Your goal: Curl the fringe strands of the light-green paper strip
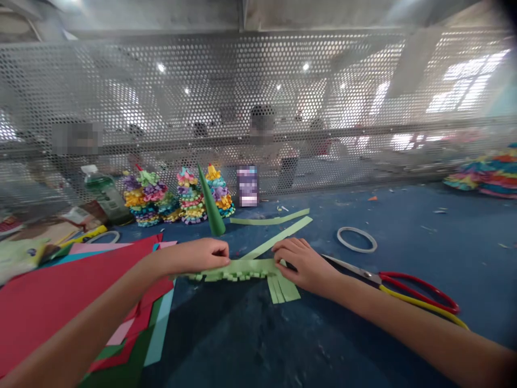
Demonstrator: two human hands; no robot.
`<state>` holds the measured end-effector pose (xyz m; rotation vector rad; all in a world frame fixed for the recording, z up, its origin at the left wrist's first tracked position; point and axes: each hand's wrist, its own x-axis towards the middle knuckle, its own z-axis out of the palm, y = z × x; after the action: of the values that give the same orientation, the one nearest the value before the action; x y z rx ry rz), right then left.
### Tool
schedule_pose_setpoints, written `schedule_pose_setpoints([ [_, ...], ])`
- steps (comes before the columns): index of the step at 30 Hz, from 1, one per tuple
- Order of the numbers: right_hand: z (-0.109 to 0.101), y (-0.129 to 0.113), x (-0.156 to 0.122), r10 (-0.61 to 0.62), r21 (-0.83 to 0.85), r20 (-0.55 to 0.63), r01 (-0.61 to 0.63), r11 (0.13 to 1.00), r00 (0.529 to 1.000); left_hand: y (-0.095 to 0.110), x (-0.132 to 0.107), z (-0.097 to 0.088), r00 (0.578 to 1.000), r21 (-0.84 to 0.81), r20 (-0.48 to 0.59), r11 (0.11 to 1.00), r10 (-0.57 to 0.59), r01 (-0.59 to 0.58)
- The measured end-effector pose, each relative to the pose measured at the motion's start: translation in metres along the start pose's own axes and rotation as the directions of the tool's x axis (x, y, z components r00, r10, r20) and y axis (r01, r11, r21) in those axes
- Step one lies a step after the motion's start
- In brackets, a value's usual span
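Head view, so what are the hands on?

One fringed green paper strip (pixel 238 271), lying flat on the blue table (pixel 226 345) directly in front of the person, with its snipped edge toward them.

And the left hand (pixel 200 256)?

Its fingers (pixel 218 249) are curled and clenched over the strip's left part, gripping the paper against the table.

The right hand (pixel 301 264)?

Same grip on the right part. Its fingers (pixel 287 249) bend over the top edge, and a few wider green paper strips (pixel 284 288) stick out below them.

What's closest to them?

Just past the right hand, scissors with red and yellow handles (pixel 420 291) lie untouched, their blades pointing at the wrist. Beyond those sits a ring of tape (pixel 357 240). Two long pale green paper strips (pixel 274 229) lie just above the hands.

Left of the work?

A stack of red, pink and green paper sheets (pixel 60 291) lies under the left forearm.

Further back?

A green paper cone (pixel 212 202) stands beside tiered, multicoloured paper trees (pixel 177 196), near a plastic bottle of green liquid (pixel 105 196), all in front of a perforated metal screen (pixel 202 91).
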<state>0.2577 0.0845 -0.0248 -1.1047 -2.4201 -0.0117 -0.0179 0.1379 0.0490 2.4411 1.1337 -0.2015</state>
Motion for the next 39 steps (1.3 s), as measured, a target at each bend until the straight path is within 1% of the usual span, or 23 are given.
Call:
schedule_pose_setpoints([
  [2,0.000,-0.001,0.001,-0.005,-0.004,0.036,0.006,1.000,0.999,-0.003,-0.006,-0.003,0.997,0.074,0.026,0.994,-0.077,0.075],
  [3,0.000,-0.002,0.001,-0.003,0.002,0.052,0.003,1.000,0.999,-0.004,-0.008,-0.004,0.993,0.116,0.019,0.987,-0.115,0.112],
  [5,-0.001,-0.003,0.000,0.004,0.024,0.075,-0.006,1.000,0.997,-0.003,-0.009,-0.004,0.986,0.193,-0.046,0.967,-0.162,0.168],
  [6,-0.001,-0.003,0.000,0.005,0.037,0.081,-0.007,0.999,0.997,-0.001,-0.008,-0.002,0.982,0.221,-0.095,0.958,-0.164,0.181],
  [8,-0.002,-0.003,0.000,-0.004,0.053,0.091,-0.001,0.999,0.996,0.008,-0.003,0.005,0.971,0.265,-0.202,0.947,-0.131,0.183],
  [9,-0.002,-0.003,0.000,-0.014,0.059,0.101,0.008,0.998,0.995,0.015,0.000,0.010,0.965,0.279,-0.239,0.945,-0.104,0.171],
  [10,-0.002,-0.004,0.000,-0.027,0.062,0.111,0.020,0.998,0.993,0.022,0.004,0.017,0.962,0.298,-0.266,0.943,-0.067,0.148],
  [11,-0.002,-0.004,0.000,-0.038,0.064,0.121,0.031,0.997,0.992,0.030,0.009,0.025,0.955,0.345,-0.297,0.933,0.003,0.104],
  [12,-0.002,-0.004,0.000,-0.047,0.063,0.126,0.039,0.997,0.991,0.038,0.014,0.034,0.948,0.387,-0.312,0.920,0.064,0.065],
  [15,0.000,-0.006,0.001,-0.060,0.054,0.125,0.054,0.997,0.990,0.055,0.028,0.058,0.924,0.453,-0.352,0.891,0.152,0.026],
  [17,0.001,-0.006,0.001,-0.063,0.054,0.114,0.057,0.997,0.992,0.062,0.036,0.069,0.904,0.473,-0.396,0.880,0.160,0.051],
  [20,0.001,-0.006,0.001,-0.063,0.074,0.102,0.056,0.996,0.993,0.064,0.043,0.072,0.898,0.479,-0.413,0.875,0.151,0.074],
  [26,-0.006,-0.010,-0.003,-0.067,0.073,0.102,0.060,0.996,0.992,0.054,0.041,0.063,0.913,0.503,-0.343,0.864,0.219,-0.019],
  [31,-0.009,-0.018,-0.007,-0.190,0.169,0.123,0.168,0.971,0.974,0.054,0.046,0.062,0.918,0.505,-0.296,0.859,0.263,-0.084],
  [33,-0.007,-0.018,-0.007,-0.210,0.179,0.158,0.181,0.967,0.965,0.050,0.041,0.054,0.916,0.501,-0.306,0.862,0.260,-0.078],
  [35,-0.005,-0.017,-0.005,-0.198,0.179,0.187,0.165,0.970,0.962,0.034,0.022,0.035,0.912,0.479,-0.345,0.877,0.221,-0.031],
  [36,-0.003,-0.016,-0.004,-0.193,0.185,0.190,0.158,0.970,0.963,0.020,0.005,0.020,0.912,0.451,-0.374,0.893,0.171,0.018],
  [37,-0.002,-0.015,-0.003,-0.191,0.192,0.188,0.155,0.969,0.964,0.002,-0.015,0.004,0.900,0.352,-0.434,0.925,0.025,0.144],
  [38,-0.001,-0.015,-0.002,-0.192,0.200,0.181,0.155,0.967,0.965,-0.017,-0.038,-0.013,0.859,0.251,-0.498,0.929,-0.118,0.273],
  [39,0.001,-0.014,-0.001,-0.195,0.205,0.172,0.158,0.966,0.966,-0.036,-0.061,-0.029,0.758,0.154,-0.604,0.897,-0.246,0.414],
])
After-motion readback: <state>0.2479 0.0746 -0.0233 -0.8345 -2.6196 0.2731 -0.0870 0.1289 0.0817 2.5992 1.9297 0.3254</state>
